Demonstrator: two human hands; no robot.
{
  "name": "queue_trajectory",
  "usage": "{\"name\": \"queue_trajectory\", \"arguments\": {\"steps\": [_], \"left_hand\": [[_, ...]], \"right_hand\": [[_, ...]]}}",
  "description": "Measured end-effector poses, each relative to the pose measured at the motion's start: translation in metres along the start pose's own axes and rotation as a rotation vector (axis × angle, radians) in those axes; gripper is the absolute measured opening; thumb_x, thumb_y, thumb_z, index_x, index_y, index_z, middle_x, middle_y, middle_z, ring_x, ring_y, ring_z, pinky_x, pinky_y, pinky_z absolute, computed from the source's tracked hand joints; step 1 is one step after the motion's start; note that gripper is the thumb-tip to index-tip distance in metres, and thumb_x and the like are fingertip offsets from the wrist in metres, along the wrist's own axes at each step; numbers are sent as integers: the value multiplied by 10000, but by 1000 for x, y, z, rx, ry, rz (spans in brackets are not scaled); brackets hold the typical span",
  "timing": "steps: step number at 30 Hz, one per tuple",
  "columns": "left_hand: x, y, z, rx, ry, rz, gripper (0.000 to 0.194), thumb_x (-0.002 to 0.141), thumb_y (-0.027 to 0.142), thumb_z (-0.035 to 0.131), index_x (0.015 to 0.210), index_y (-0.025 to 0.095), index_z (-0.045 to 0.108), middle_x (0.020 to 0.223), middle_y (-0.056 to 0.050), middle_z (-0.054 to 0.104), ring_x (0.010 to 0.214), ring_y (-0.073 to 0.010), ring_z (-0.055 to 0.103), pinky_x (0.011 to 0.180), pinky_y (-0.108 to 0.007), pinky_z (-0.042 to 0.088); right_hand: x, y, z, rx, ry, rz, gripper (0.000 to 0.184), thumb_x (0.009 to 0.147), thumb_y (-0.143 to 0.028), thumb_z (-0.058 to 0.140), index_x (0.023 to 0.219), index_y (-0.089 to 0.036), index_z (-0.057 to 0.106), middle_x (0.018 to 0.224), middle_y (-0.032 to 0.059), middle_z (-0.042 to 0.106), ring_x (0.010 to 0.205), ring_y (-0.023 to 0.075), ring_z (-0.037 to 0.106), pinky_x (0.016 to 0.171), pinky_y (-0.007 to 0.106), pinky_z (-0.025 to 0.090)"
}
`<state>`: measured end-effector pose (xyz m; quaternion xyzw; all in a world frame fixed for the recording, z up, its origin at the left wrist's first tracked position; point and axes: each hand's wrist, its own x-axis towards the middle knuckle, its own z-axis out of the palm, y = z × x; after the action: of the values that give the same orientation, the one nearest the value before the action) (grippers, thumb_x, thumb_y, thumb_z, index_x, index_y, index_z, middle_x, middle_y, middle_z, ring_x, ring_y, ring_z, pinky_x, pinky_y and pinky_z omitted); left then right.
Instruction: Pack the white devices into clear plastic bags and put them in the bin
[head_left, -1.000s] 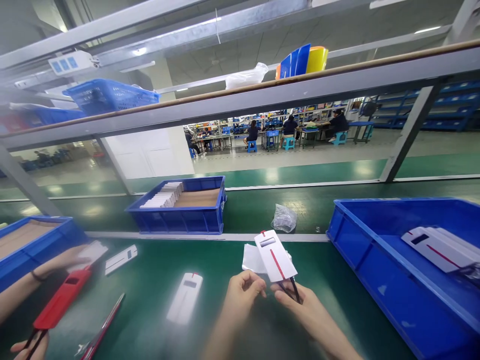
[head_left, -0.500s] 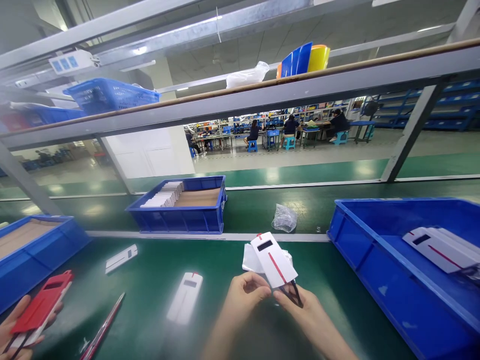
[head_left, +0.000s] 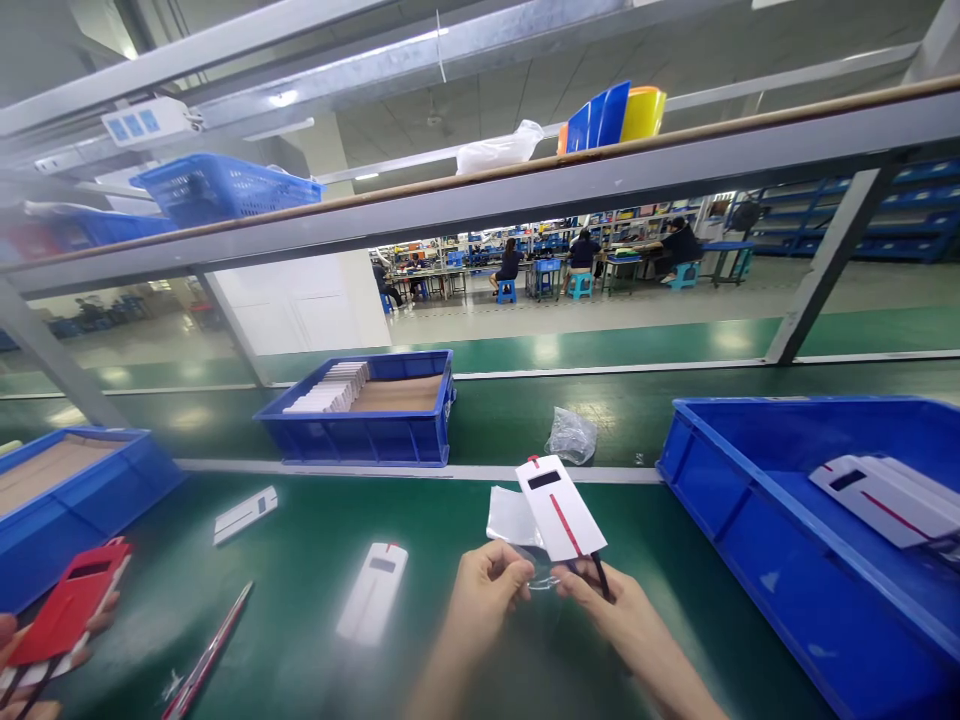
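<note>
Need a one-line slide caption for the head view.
Left hand pinches clear plastic; right hand holds a white, red-striped device above a green worktop.

The overhead shelf point(head_left: 420, 212) holds a blue basket point(head_left: 217, 192), a white bag point(head_left: 501, 150) and a yellow container point(head_left: 643, 114), with people point(head_left: 583, 251) seated beyond.

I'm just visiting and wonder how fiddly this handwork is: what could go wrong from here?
The white device appears held only near its lower end by the right hand, so it might tip or slip. The thin clear plastic at the fingertips of the left hand could slip or tear. The black cord below the device is close to that plastic and might snag it.
</note>
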<state>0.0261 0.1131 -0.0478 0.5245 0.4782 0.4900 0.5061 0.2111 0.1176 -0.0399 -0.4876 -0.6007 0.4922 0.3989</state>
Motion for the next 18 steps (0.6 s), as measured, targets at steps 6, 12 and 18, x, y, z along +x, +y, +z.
{"name": "queue_trajectory", "arguments": {"steps": [6,12,18], "left_hand": [[-4,1,6,68,-68,-21,287,850,370,641,672,148,599,572,4,587,505,-90,448,515,-215,330],[-2,-2,1,36,-123,-68,374,874,496,604,745,145,621,561,9,577,472,-82,436,473,-200,305],[-2,2,0,31,-105,-66,326,868,451,623,775,139,616,607,4,602,455,-70,407,447,-196,279]], "right_hand": [[-3,-11,0,34,-94,-21,407,792,-583,688,878,-190,749,880,56,748,906,300,665,814,346,520],[-6,-10,2,7,-90,-31,418,849,-599,613,788,-189,667,771,12,657,813,245,610,733,296,478],[-3,4,3,-43,3,-14,429,844,-615,601,726,-204,568,696,-21,527,699,183,465,627,273,377]]}}
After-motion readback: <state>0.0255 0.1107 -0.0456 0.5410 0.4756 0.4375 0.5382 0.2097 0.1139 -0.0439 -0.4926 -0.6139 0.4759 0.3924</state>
